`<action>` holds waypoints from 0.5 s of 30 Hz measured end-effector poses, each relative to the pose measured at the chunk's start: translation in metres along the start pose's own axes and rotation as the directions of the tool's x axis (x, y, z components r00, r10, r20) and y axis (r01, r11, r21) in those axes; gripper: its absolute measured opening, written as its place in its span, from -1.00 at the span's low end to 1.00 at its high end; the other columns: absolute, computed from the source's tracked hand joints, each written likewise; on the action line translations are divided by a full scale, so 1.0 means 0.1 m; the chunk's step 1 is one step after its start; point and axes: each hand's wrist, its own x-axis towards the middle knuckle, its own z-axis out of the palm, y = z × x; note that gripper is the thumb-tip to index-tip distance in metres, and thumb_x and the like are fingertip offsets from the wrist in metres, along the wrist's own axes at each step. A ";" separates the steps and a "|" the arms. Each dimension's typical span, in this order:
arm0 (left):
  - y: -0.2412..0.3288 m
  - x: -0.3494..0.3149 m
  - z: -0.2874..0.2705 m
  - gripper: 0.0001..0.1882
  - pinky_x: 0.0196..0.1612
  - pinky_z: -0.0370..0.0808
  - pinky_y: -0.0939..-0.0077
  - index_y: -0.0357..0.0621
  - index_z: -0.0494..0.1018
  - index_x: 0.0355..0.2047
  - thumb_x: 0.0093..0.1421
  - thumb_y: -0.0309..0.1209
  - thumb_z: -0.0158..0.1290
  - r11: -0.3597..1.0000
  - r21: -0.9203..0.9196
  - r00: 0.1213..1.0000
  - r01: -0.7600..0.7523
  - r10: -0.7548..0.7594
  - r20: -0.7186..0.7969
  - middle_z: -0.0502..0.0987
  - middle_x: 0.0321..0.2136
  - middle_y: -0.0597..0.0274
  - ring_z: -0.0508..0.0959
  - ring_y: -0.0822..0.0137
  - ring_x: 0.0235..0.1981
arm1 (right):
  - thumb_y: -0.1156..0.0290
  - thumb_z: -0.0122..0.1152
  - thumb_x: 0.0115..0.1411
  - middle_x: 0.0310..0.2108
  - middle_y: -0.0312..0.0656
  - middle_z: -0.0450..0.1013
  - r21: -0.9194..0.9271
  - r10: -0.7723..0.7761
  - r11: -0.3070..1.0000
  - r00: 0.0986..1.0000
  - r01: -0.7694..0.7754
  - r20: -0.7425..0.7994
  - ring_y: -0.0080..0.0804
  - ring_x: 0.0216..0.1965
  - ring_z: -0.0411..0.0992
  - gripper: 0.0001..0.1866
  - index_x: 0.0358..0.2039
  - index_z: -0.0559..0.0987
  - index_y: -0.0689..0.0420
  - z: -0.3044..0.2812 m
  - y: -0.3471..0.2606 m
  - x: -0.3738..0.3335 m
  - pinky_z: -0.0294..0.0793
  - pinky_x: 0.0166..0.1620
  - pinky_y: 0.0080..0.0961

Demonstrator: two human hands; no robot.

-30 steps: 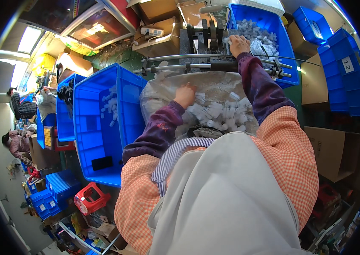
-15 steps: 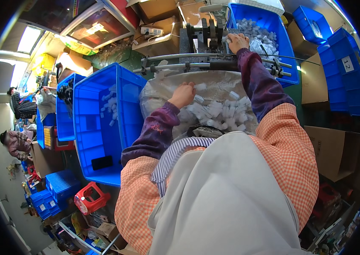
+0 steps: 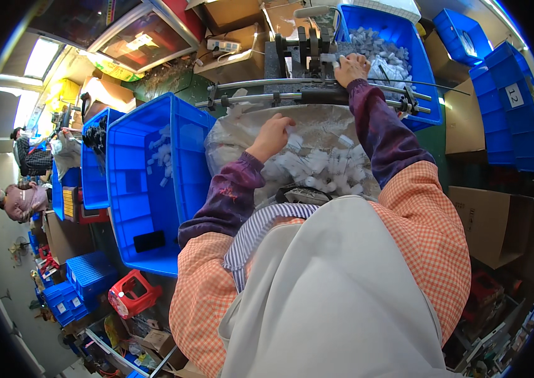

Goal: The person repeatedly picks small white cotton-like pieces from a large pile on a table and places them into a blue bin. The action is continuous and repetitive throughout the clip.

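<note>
A pile of small translucent white plastic pieces lies on a pale plastic sheet in front of me. Over the sheet's left part, my left hand is closed, a white plastic piece at its fingertips. My right hand reaches to the right side of a dark metal machine. Its fingers are closed around a similar white piece beside the machine's upright wheels; part of the grip is hidden. Below that hand runs a metal rod with a black sleeve.
A blue bin on the left holds some white pieces and a black phone-like object. Another blue bin, behind my right hand, is heaped with pieces. Metal rails cross before the machine. A red stool stands at lower left.
My left hand has shifted slightly, drawing a white piece in at its fingertips. My right hand has lowered a little, and a white piece now shows at the machine. A distant person has turned.
</note>
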 end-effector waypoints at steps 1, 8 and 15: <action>-0.03 -0.01 0.04 -0.77 -0.18 0.36 0.21 -0.20 0.43 -0.35 -0.04 -0.60 -0.12 1.000 -0.002 1.000 0.002 -0.002 -0.015 0.42 -0.36 -0.08 0.42 -0.07 -0.26 | 0.15 -0.02 0.04 -0.15 -0.20 0.34 -0.012 -0.012 1.000 1.000 0.012 0.002 -0.21 0.02 0.13 -0.68 -0.27 0.54 0.01 0.02 -0.08 0.00 -0.04 0.05 -0.16; -0.01 -0.02 0.05 -0.81 -0.20 0.37 0.20 -0.25 0.43 -0.36 -0.03 -0.58 -0.09 0.998 -0.066 0.992 0.018 -0.026 -0.120 0.45 -0.37 -0.10 0.43 -0.06 -0.26 | 0.22 -0.09 0.08 -0.20 -0.16 0.37 -0.026 -0.061 0.998 0.997 0.061 -0.037 -0.21 -0.01 0.17 -0.71 -0.27 0.52 0.02 0.06 -0.46 -0.02 -0.01 0.04 -0.12; 0.13 -0.05 -0.17 -0.77 -0.21 0.39 0.28 -0.28 0.42 -0.26 0.04 -0.52 -0.06 0.990 -0.125 0.995 0.068 -0.076 -0.060 0.47 -0.34 -0.11 0.46 -0.02 -0.27 | 0.21 -0.10 0.08 -0.21 -0.18 0.39 -0.039 -0.064 0.997 0.998 0.063 -0.010 -0.20 -0.07 0.26 -0.70 -0.26 0.53 -0.01 0.01 -0.01 0.00 0.08 -0.02 -0.18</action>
